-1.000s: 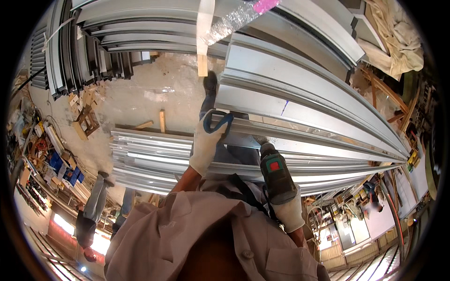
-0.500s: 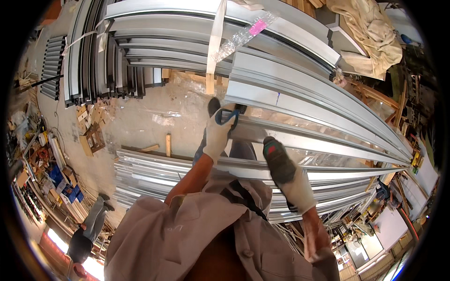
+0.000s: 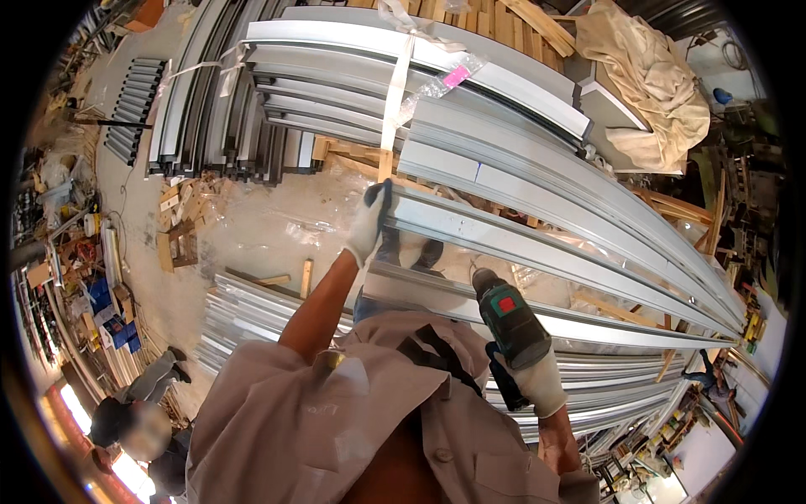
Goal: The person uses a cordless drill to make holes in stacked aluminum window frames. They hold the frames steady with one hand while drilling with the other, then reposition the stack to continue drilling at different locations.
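Note:
My left hand [image 3: 366, 225], in a white glove with dark fingertips, is closed around the near-left end of a long silver metal profile [image 3: 504, 238]. In my right hand [image 3: 541, 385], also gloved, I grip a dark green and black cordless drill [image 3: 512, 319] by its handle. The drill's nose points away from me, over another silver profile [image 3: 420, 288] that runs close in front of my body. Beyond the held profile lies a wider stack of silver profiles [image 3: 537, 181] with a small blue mark. The fingers of my right hand are partly hidden behind the drill.
Strapped dark-edged profiles [image 3: 336, 63] lie at the back, and more profiles [image 3: 243, 315] lie low on my left. A wooden crate [image 3: 176, 244] stands on the floor. Beige cloth [image 3: 655, 92] drapes at the far right. Another person [image 3: 138, 420] is at the lower left.
My left hand has moved left with the profile's end, which has shifted away from the nearer profile. The drill has come slightly right and turned, showing more of its body.

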Demonstrator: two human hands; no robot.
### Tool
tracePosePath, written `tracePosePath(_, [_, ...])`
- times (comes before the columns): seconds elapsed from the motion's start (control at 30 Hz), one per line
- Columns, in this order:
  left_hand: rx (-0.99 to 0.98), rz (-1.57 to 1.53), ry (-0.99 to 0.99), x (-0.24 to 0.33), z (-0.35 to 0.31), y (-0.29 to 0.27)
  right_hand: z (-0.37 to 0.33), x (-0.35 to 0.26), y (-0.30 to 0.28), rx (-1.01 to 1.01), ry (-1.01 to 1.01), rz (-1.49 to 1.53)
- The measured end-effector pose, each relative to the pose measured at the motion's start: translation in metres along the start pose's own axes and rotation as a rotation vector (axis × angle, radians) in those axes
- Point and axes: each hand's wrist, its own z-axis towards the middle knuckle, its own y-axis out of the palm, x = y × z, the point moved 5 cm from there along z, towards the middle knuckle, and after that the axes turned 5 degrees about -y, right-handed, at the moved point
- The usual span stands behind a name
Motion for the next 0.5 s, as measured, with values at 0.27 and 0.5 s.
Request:
tracePosePath(0.27, [-0.086,0.09,-0.162,-0.063,-0.079,-0.041,-0.036,0.052,0.033,0.036,-0.072,0.079])
tracePosePath(0.5, [-0.137,0.149,-0.31,-0.091,-0.095,-0.042,-0.048,0.067,0.074,0.142,-0.063,0.055])
